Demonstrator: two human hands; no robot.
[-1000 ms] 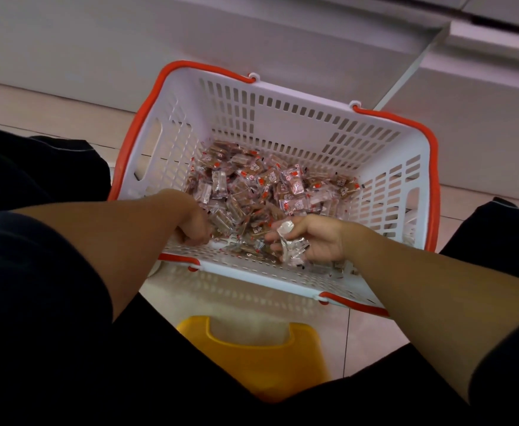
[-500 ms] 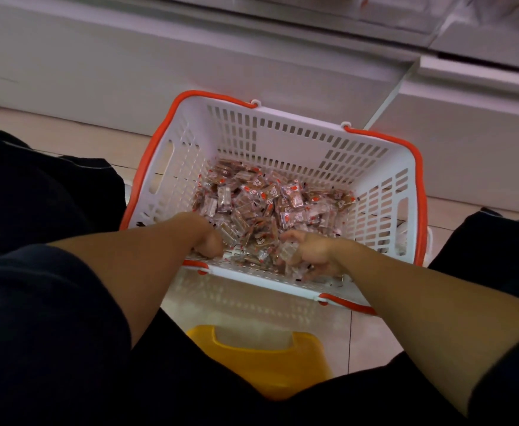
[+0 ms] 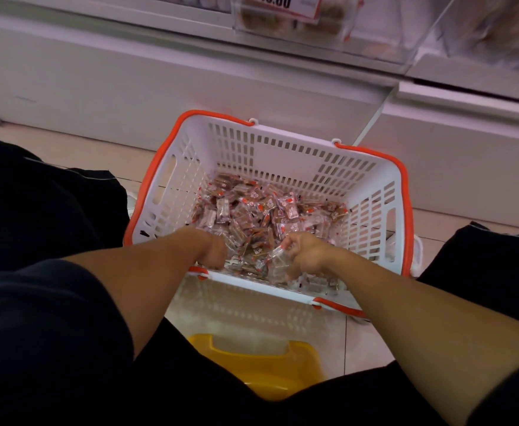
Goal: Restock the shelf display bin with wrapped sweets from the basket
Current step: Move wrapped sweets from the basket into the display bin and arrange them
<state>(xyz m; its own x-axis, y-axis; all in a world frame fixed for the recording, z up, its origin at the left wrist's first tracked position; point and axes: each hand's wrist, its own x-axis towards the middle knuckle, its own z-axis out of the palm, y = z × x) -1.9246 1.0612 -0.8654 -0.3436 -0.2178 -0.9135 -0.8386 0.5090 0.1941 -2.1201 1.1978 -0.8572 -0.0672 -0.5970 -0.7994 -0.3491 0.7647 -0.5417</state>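
A white basket with an orange rim [image 3: 282, 149] stands on the floor in front of me, holding a pile of several wrapped sweets [image 3: 261, 210] in clear and red wrappers. Both my hands are down inside it at the near wall. My left hand [image 3: 213, 252] is curled into the sweets, its fingers hidden from view. My right hand [image 3: 304, 256] grips a bunch of wrapped sweets, with clear wrappers sticking out of its fist. At the top, a clear shelf display bin [image 3: 322, 23] with a price tag hangs on the shelf above the basket.
A white shelf base [image 3: 129, 72] runs behind the basket. A yellow stool [image 3: 258, 370] shows between my knees. My dark-clothed legs flank the basket left and right. Tiled floor [image 3: 67, 149] lies around it.
My view has tilted up, so the shelf bin and price tag came into sight. Both hands stay low in the basket; the right hand has gathered sweets closer into its fist.
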